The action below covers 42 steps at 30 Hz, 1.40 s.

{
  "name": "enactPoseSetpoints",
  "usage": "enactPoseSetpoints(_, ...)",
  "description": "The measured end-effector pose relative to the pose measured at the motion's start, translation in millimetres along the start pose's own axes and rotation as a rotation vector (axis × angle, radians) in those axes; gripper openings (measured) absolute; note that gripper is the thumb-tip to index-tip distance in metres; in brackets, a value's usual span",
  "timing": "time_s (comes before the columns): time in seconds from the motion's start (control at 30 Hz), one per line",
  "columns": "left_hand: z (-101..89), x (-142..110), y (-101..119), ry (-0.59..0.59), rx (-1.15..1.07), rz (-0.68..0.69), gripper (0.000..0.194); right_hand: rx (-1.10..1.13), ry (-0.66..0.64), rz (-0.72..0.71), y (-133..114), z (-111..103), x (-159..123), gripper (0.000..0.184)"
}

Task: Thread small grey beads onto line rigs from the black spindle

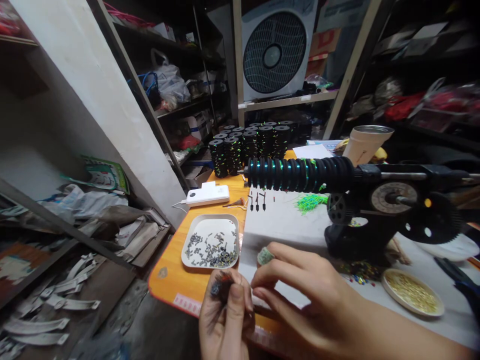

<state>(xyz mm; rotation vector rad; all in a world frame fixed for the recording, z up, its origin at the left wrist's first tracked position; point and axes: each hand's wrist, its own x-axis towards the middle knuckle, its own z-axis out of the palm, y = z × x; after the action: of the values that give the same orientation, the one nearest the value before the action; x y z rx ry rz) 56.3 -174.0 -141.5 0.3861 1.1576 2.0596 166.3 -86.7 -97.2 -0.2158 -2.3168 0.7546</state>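
Note:
My left hand (230, 320) is closed on a dark bristly tuft (220, 285) with some orange in it, thumb pressed against the fingers. Right beside it, my right hand (303, 292) has its thumb and fingertips pinched together, close to the left fingertips; what lies between them is too small to make out. A pale green, rough lump (265, 256) shows by the right index finger; whether the finger touches it I cannot tell. Beyond the hands is a white tray (183, 250) of small dark and yellowish pieces. Several thin dark pieces (257, 201) lie on the white paper (277, 225).
A black geared winder (390, 200) carries a row of black spools (300, 174) with shiny thread. More spools (249, 145) stand stacked behind. Around are a green fibre bunch (311, 203), a dish (388, 290) of golden bits, a white power bank (208, 195) and a cup (365, 145).

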Motion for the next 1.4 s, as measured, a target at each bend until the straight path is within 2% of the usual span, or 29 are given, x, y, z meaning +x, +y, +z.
enactPoseSetpoints(0.1,-13.0,9.5,8.5,0.022,0.140,0.208,0.029,-0.132,-0.046,-0.037,0.4,-5.1,0.3,0.014)
enactPoseSetpoints(0.17,-24.5,17.7,16.0,0.054,0.211,0.310,0.025,-0.162,-0.024,-0.044,3.3,-9.2,1.1,0.014)
enactPoseSetpoints(0.23,-33.0,24.6,20.9,0.085,0.372,0.379,0.018,-0.150,-0.010,-0.031,5.9,-12.3,2.5,0.012)
enactPoseSetpoints(0.27,-35.2,27.0,21.6,0.064,0.498,0.373,0.014,-0.130,-0.013,-0.029,6.6,-13.3,3.4,0.011)
enactPoseSetpoints(0.3,-35.8,28.5,21.1,0.005,0.625,0.357,0.011,-0.103,-0.020,-0.024,6.7,-14.0,4.5,0.011)
enactPoseSetpoints(0.37,-34.0,28.8,17.5,-0.187,0.807,0.313,0.006,-0.051,-0.037,-0.006,5.6,-14.7,6.8,0.010)
enactPoseSetpoints(0.43,-30.9,26.6,13.1,-0.315,0.846,0.299,0.012,-0.019,-0.030,0.033,4.1,-15.3,8.7,0.010)
enactPoseSetpoints(0.53,-29.3,22.4,8.1,-0.252,0.739,0.243,0.025,0.014,-0.018,0.099,3.7,-16.4,10.2,0.009)
enactPoseSetpoints(0.6,-29.7,21.7,5.3,-0.220,0.607,0.195,0.021,0.033,-0.009,0.125,5.2,-16.2,10.0,0.007)
enactPoseSetpoints(0.7,-27.8,24.4,0.6,-0.225,0.457,0.162,0.016,0.046,0.008,0.131,8.2,-13.4,8.9,0.008)
enactPoseSetpoints(0.9,-14.0,26.3,-3.8,-0.257,0.346,0.036,0.019,0.058,0.074,0.138,13.1,-5.4,7.7,0.012)
enactPoseSetpoints(1.0,-10.0,24.6,-3.9,-0.237,0.289,-0.018,0.021,0.047,0.117,0.151,17.2,-4.0,7.7,0.013)
enactPoseSetpoints(1.27,-3.6,19.5,-6.4,-0.147,0.171,0.002,0.027,0.045,0.134,0.120,24.1,-4.9,6.9,0.013)
enactPoseSetpoints(1.4,1.9,12.6,-9.0,-0.043,0.152,-0.010,0.032,0.031,0.129,0.119,20.3,-0.5,5.4,0.014)
